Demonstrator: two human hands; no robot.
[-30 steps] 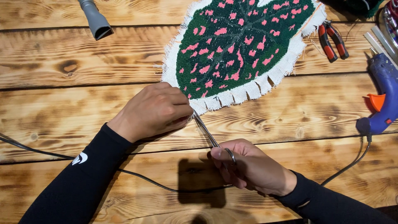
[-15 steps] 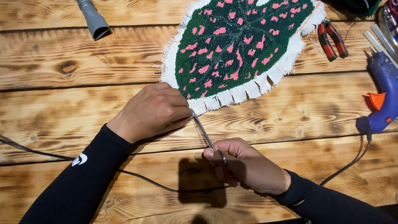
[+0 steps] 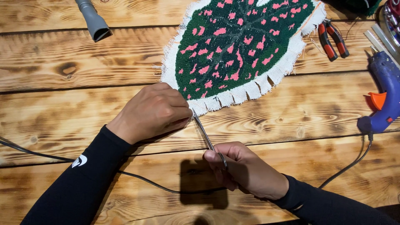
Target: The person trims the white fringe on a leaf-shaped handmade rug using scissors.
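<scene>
Little has shifted since a second ago: the right hand [image 3: 246, 171] still grips slim metal scissors [image 3: 207, 136], the left hand [image 3: 156, 111] pinching the leaf-shaped green-and-pink tufted rug's [image 3: 241, 46] white fringe mid-table.

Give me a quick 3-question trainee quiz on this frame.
1. True or false: the right hand holds slim metal scissors.
2. What lies right of the leaf-shaped green tufted rug with pink spots? A) red-handled pliers B) a hammer C) a cup
3. Which hand pinches the rug's white fringed edge?

Key: 1 true; 2 A; 3 the left hand.
</scene>
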